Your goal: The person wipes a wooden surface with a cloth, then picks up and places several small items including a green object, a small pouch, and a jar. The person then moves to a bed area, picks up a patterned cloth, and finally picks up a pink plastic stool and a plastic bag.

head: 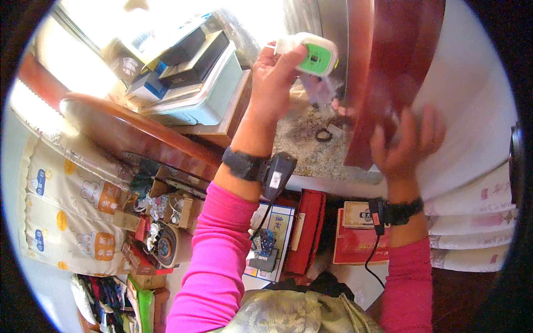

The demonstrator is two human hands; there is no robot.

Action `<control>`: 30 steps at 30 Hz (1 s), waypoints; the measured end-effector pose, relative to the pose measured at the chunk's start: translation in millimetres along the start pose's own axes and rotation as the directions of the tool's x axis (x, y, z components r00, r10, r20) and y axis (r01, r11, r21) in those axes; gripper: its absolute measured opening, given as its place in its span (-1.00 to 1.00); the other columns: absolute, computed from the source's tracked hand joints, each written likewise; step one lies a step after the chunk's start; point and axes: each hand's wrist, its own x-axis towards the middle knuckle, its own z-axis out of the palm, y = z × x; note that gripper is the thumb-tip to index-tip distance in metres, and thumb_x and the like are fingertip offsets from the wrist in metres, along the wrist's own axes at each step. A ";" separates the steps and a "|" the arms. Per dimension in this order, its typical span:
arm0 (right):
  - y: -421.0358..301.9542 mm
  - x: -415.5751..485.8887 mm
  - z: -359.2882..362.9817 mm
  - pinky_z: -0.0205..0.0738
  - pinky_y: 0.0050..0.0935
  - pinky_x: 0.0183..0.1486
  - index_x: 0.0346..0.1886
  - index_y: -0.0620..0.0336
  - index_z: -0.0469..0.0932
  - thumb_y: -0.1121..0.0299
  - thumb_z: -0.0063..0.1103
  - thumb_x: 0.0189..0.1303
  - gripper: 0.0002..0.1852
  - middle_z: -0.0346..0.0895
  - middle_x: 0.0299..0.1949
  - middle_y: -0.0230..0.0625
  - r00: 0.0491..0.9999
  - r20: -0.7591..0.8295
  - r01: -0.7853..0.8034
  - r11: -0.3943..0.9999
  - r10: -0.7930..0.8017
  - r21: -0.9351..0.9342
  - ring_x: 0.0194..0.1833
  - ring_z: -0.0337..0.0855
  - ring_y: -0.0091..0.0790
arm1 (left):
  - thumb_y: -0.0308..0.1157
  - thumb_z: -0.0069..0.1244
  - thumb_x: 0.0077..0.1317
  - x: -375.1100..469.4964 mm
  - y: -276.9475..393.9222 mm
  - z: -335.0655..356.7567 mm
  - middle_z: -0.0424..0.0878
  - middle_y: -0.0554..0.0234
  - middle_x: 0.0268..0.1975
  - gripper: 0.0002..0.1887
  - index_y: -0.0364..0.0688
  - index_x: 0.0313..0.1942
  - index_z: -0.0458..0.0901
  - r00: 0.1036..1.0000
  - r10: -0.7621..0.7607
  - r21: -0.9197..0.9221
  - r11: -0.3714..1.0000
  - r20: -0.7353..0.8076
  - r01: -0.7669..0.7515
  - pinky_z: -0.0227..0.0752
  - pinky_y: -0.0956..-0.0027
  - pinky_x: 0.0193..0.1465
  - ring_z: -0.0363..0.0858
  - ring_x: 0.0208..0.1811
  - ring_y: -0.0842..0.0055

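Observation:
My left hand [277,68] holds a small white device with a green face [317,59], pinched between thumb and fingers near the top centre. My right hand [410,137] is raised at the right, blurred, with its fingers apart and nothing seen in it, in front of a dark red wooden panel [387,54]. Below the device, a stone-patterned surface [302,154] bears a small black ring [323,135] and some small items. A black strap with a black unit sits on each wrist.
A pale blue plastic bin [212,104] with boxes on top stands at the upper left, by a curved wooden edge [137,120]. A red open box [306,233] and a red flat package [358,245] lie lower down. A patterned curtain [66,208] hangs left.

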 end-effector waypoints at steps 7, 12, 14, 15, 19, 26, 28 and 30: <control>-1.6 -0.9 -1.9 0.03 0.19 0.24 0.07 0.08 0.43 0.00 0.08 0.15 -0.51 0.23 0.27 0.01 0.999 0.047 0.005 0.999 -0.004 -0.032 0.25 0.19 0.16 | -0.16 0.01 0.28 40.7 -41.1 -8.4 0.61 0.25 -0.14 -0.67 -0.16 -0.05 0.54 0.935 -0.340 -0.050 0.940 -0.105 0.336 0.51 0.35 -0.07 0.59 -0.09 0.43; -0.2 -2.4 -0.5 0.00 0.22 0.25 0.09 0.12 0.40 -0.01 0.06 0.16 -0.48 0.21 0.28 0.03 0.999 0.027 0.018 1.000 -0.017 -0.021 0.27 0.17 0.18 | 0.00 0.18 0.12 38.2 -65.9 -27.7 0.59 0.18 -0.28 -0.42 -0.32 -0.06 0.50 0.869 -0.439 0.479 0.726 -0.231 0.494 0.51 0.38 -0.37 0.55 -0.37 0.47; -0.4 -3.1 -0.5 -0.01 0.22 0.25 0.10 0.11 0.39 -0.02 0.06 0.17 -0.47 0.21 0.28 0.04 0.999 0.036 0.006 1.000 -0.005 -0.019 0.27 0.17 0.18 | 0.02 0.20 0.10 36.5 -74.3 -29.7 0.59 0.19 -0.32 -0.39 -0.33 -0.07 0.49 0.902 -0.384 0.635 0.650 -0.198 0.416 0.50 0.38 -0.38 0.54 -0.40 0.50; -0.8 -3.2 -0.7 -0.01 0.22 0.26 0.10 0.11 0.39 -0.01 0.06 0.17 -0.47 0.20 0.28 0.04 0.999 0.029 0.015 1.000 -0.014 -0.024 0.27 0.17 0.18 | 0.03 0.21 0.08 35.7 -77.8 -29.8 0.59 0.19 -0.34 -0.38 -0.33 -0.07 0.49 0.909 -0.364 0.711 0.583 -0.204 0.393 0.49 0.38 -0.38 0.53 -0.42 0.52; -2.8 -2.2 -1.4 -0.01 0.21 0.27 0.11 0.11 0.38 0.00 0.05 0.19 -0.48 0.20 0.28 0.05 0.999 0.031 0.012 0.999 -0.011 -0.031 0.28 0.15 0.18 | 0.24 0.15 0.01 38.5 -93.8 -19.5 0.65 -0.13 -0.22 -0.23 -0.33 -0.06 0.51 0.976 -0.161 0.967 0.183 -0.149 0.178 0.48 0.18 -0.10 0.64 -0.17 0.15; -4.5 -0.9 -1.5 -0.01 0.18 0.29 0.11 0.15 0.38 0.01 0.04 0.20 -0.48 0.21 0.26 0.04 0.999 0.024 0.024 0.999 -0.023 -0.043 0.28 0.16 0.17 | 0.03 -0.01 0.25 20.8 -79.8 -21.3 0.66 -0.09 -0.20 -0.55 -0.22 -0.20 0.68 0.996 -0.087 0.949 0.313 0.001 0.026 0.44 0.13 -0.02 0.63 -0.15 0.05; -4.7 -2.2 -1.4 -0.01 0.18 0.29 0.11 0.14 0.38 0.01 0.04 0.20 -0.48 0.21 0.26 0.04 0.999 0.029 0.016 0.999 -0.014 -0.051 0.27 0.16 0.17 | -0.11 0.10 0.18 3.0 -65.5 -32.2 0.64 -0.03 -0.14 -0.65 -0.19 -0.16 0.65 0.995 0.041 0.937 0.335 0.089 -0.097 0.44 0.19 0.01 0.60 -0.08 0.09; -4.6 -3.8 -1.2 -0.01 0.18 0.29 0.12 0.14 0.38 0.00 0.04 0.20 -0.48 0.21 0.26 0.03 1.000 0.022 0.017 0.998 -0.016 -0.058 0.27 0.16 0.17 | -0.18 0.15 0.13 -21.6 -55.7 -43.3 0.60 0.00 -0.07 -0.60 -0.15 -0.06 0.58 0.943 0.181 0.931 0.192 0.278 -0.311 0.43 0.21 0.04 0.55 -0.01 0.12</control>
